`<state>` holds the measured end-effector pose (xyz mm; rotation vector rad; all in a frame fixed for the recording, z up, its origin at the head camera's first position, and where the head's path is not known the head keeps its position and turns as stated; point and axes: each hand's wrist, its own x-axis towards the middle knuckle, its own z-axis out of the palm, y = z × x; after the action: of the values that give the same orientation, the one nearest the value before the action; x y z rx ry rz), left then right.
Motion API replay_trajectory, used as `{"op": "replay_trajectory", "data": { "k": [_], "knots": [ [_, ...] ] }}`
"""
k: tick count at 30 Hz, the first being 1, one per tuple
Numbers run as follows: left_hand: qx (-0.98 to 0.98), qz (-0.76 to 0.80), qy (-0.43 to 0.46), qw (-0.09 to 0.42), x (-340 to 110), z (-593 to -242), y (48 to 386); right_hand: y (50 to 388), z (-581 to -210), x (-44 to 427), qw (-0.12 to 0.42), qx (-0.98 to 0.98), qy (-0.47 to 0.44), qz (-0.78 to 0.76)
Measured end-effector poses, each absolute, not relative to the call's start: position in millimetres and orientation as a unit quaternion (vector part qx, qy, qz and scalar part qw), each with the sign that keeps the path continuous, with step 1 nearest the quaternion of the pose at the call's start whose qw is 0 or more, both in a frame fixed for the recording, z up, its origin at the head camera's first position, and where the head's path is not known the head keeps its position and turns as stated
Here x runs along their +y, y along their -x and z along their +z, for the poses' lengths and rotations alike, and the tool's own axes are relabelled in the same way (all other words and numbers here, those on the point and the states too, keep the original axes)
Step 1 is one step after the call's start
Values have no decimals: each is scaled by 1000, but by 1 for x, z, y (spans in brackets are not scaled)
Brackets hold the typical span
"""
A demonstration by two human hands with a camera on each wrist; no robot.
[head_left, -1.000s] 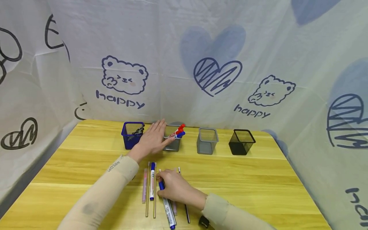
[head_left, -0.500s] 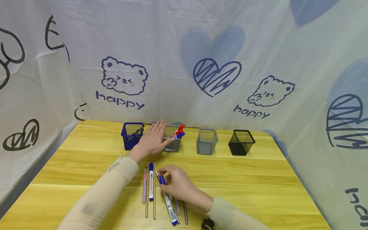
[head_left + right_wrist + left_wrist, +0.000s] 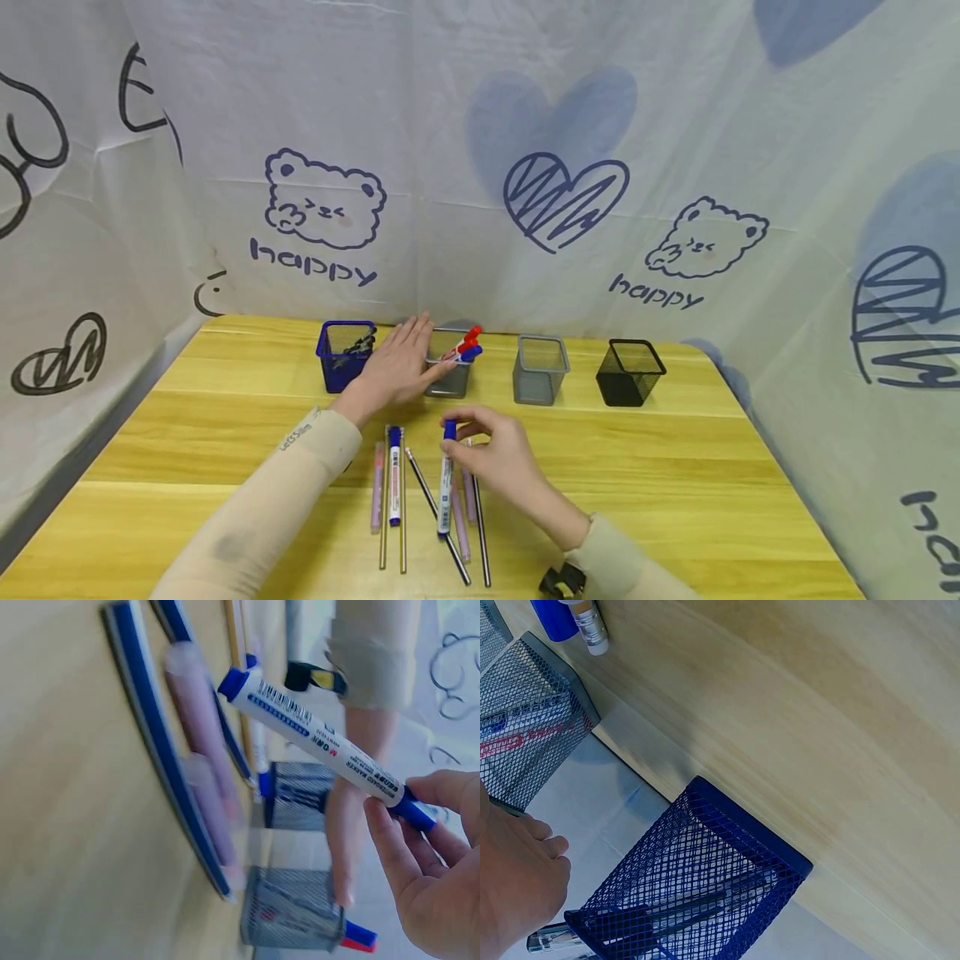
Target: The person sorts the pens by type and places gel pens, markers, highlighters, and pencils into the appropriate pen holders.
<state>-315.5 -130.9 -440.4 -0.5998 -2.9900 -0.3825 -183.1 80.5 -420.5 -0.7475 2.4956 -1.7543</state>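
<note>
My right hand (image 3: 497,450) pinches a white whiteboard marker (image 3: 322,746) by its blue cap, holding it tilted above several pencils and pink pens. My left hand (image 3: 393,365) rests at a grey mesh pen holder (image 3: 448,383), fingers straight, partly covering it. Red and blue markers (image 3: 463,343) lean out of that holder. Left of the hand stands a blue mesh pen holder (image 3: 705,877) with black pens inside. Another blue-capped marker (image 3: 395,492) lies on the table between two gold-coloured pencils, with a pink pen (image 3: 377,492) beside them. A dark pencil (image 3: 480,525) lies to the right.
A second grey mesh holder (image 3: 541,375) and a black mesh holder (image 3: 630,375) stand in the row at the back right. Behind the wooden table (image 3: 712,492) hangs a white printed cloth (image 3: 450,108).
My right hand has picked the blue-capped marker up from among the pencils and moved it right and away from me. The pencil beneath now lies slanted in view. My left hand has stayed put.
</note>
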Motion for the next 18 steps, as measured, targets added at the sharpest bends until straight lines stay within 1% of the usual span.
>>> {"op": "replay_trajectory", "data": {
  "k": [11, 18],
  "knots": [
    [-972, -128, 194, 25, -132, -440, 315, 207, -392, 96, -129, 729, 224, -634],
    [-972, -121, 199, 33, -131, -439, 314, 224, -379, 100, -202, 686, 218, -664]
  ]
}}
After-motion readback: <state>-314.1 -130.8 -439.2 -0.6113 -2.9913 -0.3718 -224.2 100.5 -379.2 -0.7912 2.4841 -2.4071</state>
